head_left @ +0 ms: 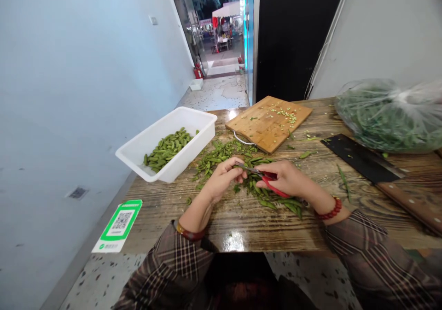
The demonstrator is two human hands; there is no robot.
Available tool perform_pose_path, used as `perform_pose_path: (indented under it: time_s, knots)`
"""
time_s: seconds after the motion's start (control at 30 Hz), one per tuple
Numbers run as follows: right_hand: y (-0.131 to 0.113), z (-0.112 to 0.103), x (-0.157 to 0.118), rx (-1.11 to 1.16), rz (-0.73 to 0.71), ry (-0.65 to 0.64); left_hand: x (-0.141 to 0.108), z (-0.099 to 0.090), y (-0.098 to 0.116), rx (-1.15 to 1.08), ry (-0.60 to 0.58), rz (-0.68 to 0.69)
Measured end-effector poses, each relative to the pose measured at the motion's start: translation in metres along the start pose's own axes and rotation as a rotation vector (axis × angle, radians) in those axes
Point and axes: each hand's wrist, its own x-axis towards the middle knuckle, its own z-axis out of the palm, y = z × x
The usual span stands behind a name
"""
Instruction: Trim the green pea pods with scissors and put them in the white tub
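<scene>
Red-handled scissors [274,186] are gripped in my right hand [288,177], their blades pointing left. The blade tips reach the fingers of my left hand [225,175], which are pinched together; whatever they hold is too small to make out. Under and around both hands lies a loose pile of green edamame pods [257,191] on the wooden table [207,227]. Smaller trimmed bits [221,152] spread behind my left hand. To the left, a white plastic tub [176,174] contains more green pods [169,149].
Behind the pile is a wooden cutting board [255,123] with chopped bits and a metal handle. A cleaver [366,162] lies at the right, below a clear bag of greens [383,116]. A QR-code card [119,225] sits at the left table edge.
</scene>
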Motion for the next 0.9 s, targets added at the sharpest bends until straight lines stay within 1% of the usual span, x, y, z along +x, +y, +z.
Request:
perform_pose_path:
  time_s: [0.07,0.23,0.3,0.37,0.47,0.53,0.6,0.7,0.8,0.9]
  knots:
    - [-0.0004,-0.0006,0.0000,0.049,0.032,-0.009,-0.0002,-0.0009,0.0008,-0.012,-0.002,0.004]
    - [-0.0031,0.0000,0.0009,0.211,0.075,-0.069,0.0006,0.0003,-0.0026,-0.146,0.017,-0.002]
    - [-0.0031,0.0004,0.0014,0.232,0.072,-0.045,0.0018,0.0012,-0.0044,-0.155,0.027,0.006]
    - [-0.0024,0.0001,0.0019,0.219,0.062,0.011,0.0035,0.0011,-0.0047,-0.177,0.049,0.015]
    - [-0.0024,-0.0017,0.0022,0.222,0.069,0.089,0.0060,-0.0017,-0.0024,-0.301,0.085,0.021]
    - [-0.0041,-0.0029,0.0021,0.249,0.072,0.083,0.0066,-0.0035,-0.0009,-0.369,0.096,0.007]
    - [-0.0063,-0.0032,0.0021,0.277,0.059,0.037,0.0059,-0.0033,-0.0005,-0.360,0.098,-0.021]
    - [-0.0077,-0.0017,0.0020,0.284,0.044,-0.015,0.0036,0.0011,-0.0018,-0.242,0.066,-0.057]
    - [-0.0059,-0.0001,0.0017,0.274,0.038,-0.018,0.0020,0.0054,-0.0030,-0.140,0.014,-0.075]
    - [-0.0041,0.0000,0.0013,0.270,0.040,-0.019,0.0023,0.0061,-0.0033,-0.145,0.039,-0.064]
